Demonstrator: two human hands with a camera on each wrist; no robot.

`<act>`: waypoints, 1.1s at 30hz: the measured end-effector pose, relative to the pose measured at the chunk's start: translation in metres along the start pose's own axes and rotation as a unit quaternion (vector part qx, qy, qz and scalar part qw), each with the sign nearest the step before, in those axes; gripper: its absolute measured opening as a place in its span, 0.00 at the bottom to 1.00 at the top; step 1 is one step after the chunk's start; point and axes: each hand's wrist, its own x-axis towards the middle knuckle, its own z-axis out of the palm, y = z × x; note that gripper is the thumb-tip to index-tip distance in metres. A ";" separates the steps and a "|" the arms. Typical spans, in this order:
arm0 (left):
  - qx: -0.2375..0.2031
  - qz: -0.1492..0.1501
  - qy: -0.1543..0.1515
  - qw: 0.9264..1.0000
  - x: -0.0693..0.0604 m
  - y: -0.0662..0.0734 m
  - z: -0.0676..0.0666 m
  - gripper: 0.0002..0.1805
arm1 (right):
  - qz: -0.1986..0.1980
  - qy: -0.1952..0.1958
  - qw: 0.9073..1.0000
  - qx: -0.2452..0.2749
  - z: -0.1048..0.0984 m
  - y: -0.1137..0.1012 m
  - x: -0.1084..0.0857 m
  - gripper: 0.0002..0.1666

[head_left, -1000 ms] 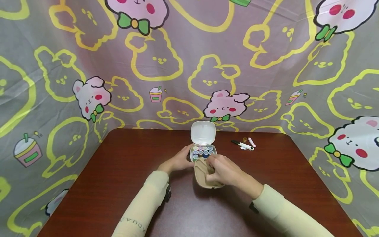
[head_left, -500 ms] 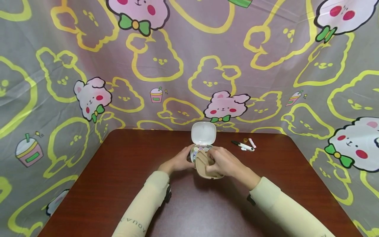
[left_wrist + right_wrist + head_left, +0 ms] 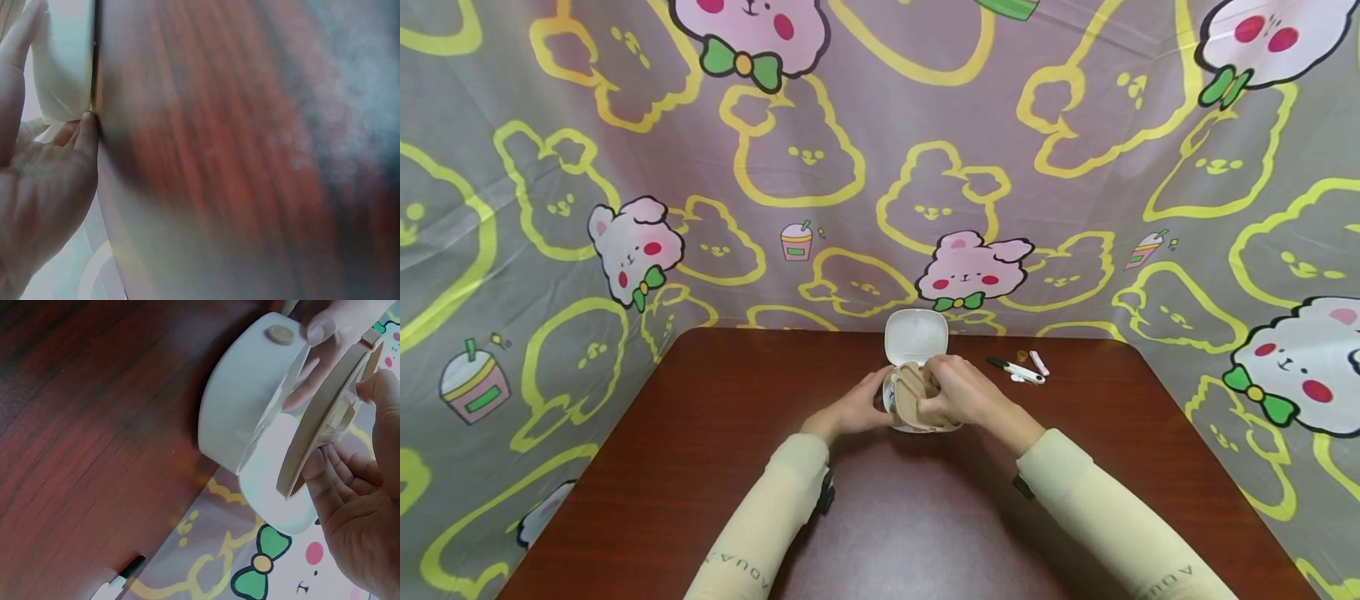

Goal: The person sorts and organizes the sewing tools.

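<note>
A white box (image 3: pixel 240 394) stands on the table with its hinged lid (image 3: pixel 916 335) raised at the back. My left hand (image 3: pixel 853 406) grips the box's left side, thumb in front and fingers behind. A beige compartment tray (image 3: pixel 908 398) is pinched between the thumb and fingers of my right hand (image 3: pixel 958 392). It hangs tilted over the box opening, and the right wrist view shows a gap between the tray and the box. Only a sliver of the small round items inside the box shows at its left; the tray hides the others.
Right of the box lie a slim black-and-white tool (image 3: pixel 1017 369), a small pink-and-white piece (image 3: pixel 1039 362) and a small yellowish ring (image 3: pixel 1022 356). A patterned cloth (image 3: pixel 850 167) rises along the back and sides of the brown table (image 3: pixel 737 400).
My right hand has moved the beige tray away from me, from in front of the box to over its opening, covering most of the small round items. The left hand stays on the box.
</note>
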 end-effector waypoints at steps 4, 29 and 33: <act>-0.004 0.001 0.003 1.000 -0.001 0.000 0.000 0.56 | 0.006 -0.001 1.000 -0.003 0.004 0.005 0.006 0.16; 0.019 0.007 0.001 1.000 -0.001 0.004 0.001 0.59 | 0.049 -0.034 0.998 -0.001 0.021 0.017 0.025 0.17; 0.023 0.014 0.002 1.000 -0.001 0.005 0.000 0.60 | 0.047 -0.038 0.998 -0.010 0.022 0.017 0.028 0.18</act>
